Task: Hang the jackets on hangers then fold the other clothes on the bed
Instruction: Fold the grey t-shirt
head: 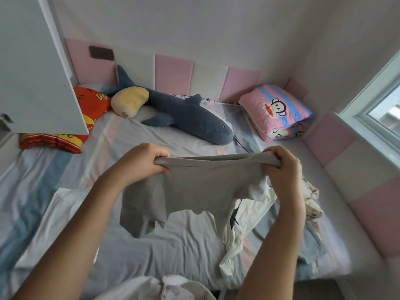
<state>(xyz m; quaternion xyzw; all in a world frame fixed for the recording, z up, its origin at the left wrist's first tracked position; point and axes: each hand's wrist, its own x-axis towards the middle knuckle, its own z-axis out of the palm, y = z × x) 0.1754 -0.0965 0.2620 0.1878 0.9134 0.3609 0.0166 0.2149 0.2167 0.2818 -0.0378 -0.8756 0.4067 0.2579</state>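
Observation:
A grey garment [199,187] hangs in the air above the striped bed [43,174], stretched between both hands by its top edge. My left hand [140,163] grips the left end of that edge. My right hand [283,167] grips the right end, with the cloth bunched in its fingers. Below the garment, on the bed, lies a crumpled white garment with a dark print [242,230]. A cream patterned piece [311,202] is heaped just right of my right wrist. A white cloth [56,215] lies flat under my left forearm.
A blue plush shark [190,118] and a yellow-and-cream cushion [129,102] lie at the head of the bed. A folded pink monkey-print quilt [279,111] sits at the far right, a red and yellow quilt [86,111] at the far left. A white cabinet door [36,72] juts in at left. Padded panels line the walls.

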